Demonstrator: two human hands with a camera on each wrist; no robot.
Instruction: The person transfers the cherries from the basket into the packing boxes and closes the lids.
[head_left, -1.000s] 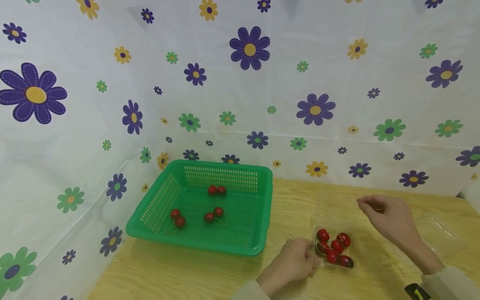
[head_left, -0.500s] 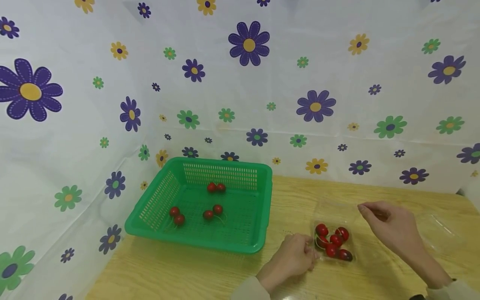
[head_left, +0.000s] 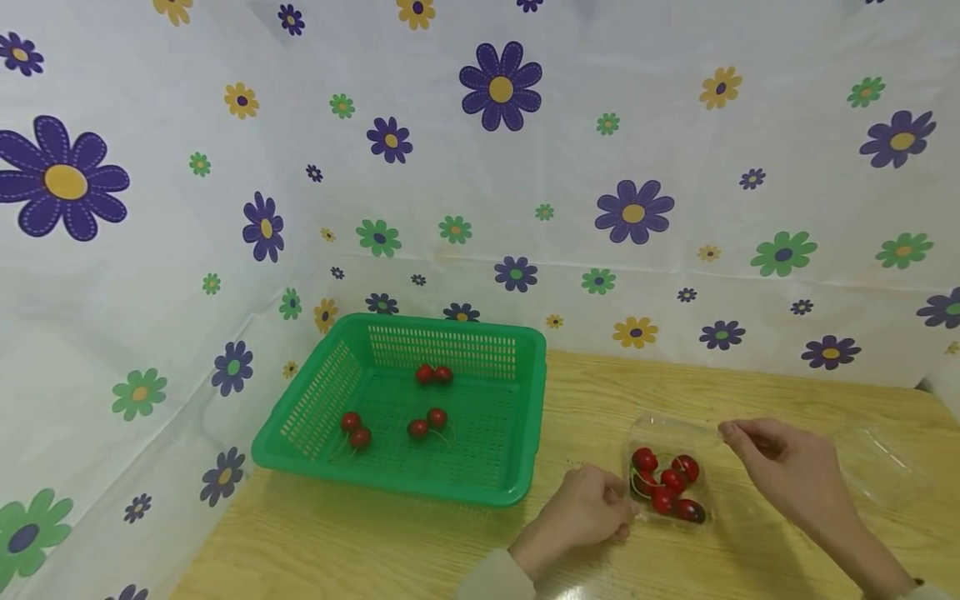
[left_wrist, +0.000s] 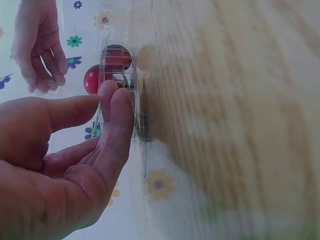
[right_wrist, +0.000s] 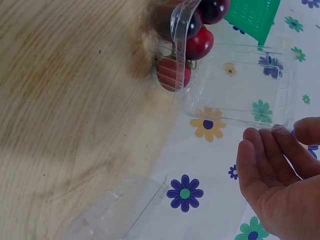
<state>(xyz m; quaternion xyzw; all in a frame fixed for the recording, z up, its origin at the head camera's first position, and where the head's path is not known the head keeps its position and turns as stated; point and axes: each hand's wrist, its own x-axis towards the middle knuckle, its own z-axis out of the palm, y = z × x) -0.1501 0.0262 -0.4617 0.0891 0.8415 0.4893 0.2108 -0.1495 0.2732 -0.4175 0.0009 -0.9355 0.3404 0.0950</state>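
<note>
A clear plastic clamshell box (head_left: 705, 527) holding several dark red cherries (head_left: 673, 481) sits on the wooden table. My left hand (head_left: 587, 510) is at the box's left side; in the left wrist view its thumb and fingertips meet at the rim. With thumb and index finger, my right hand (head_left: 787, 471) pinches a corner of the raised hinged lid (right_wrist: 235, 90). In the right wrist view the lid stands up from the box, its other fingers (right_wrist: 265, 155) below the edge. Part of the box's left rim is hidden by my left hand.
To the left stands a green plastic basket (head_left: 536, 417) with three pairs of cherries (head_left: 418, 428) spread inside. Another clear plastic container (head_left: 881, 467) lies on the table (head_left: 600, 383) at the right. A flower-printed sheet (head_left: 450, 183) hangs behind and at the left.
My right hand has come down slightly, tipping the lid forward toward the box. The left hand stays at the box's left side. The view has shifted slightly.
</note>
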